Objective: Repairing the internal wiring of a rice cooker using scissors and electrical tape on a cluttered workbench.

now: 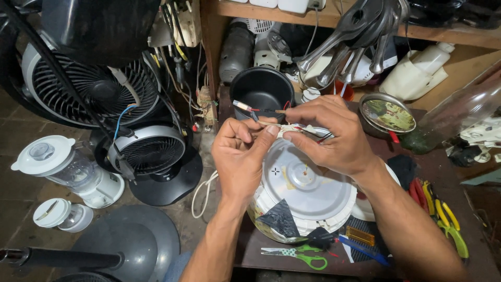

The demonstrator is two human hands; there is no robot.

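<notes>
Head view: both hands pinch wires (284, 125) above the cooker (305, 190), little room around. Left hand (240, 156) curls, thumb up; right hand (329, 133) arches, perhaps gripping a connector.

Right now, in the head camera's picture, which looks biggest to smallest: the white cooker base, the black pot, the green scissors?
1. White cooker base, largest.
2. Black pot; it sits farther from the camera, so its true size is unsure.
3. Green scissors, smallest.

A smooth, glossy white plastic cooker base (308, 188) is lying at centre. Shiny metal ladles (355, 42) are hanging upper right above a worn wooden shelf (464, 62).
</notes>
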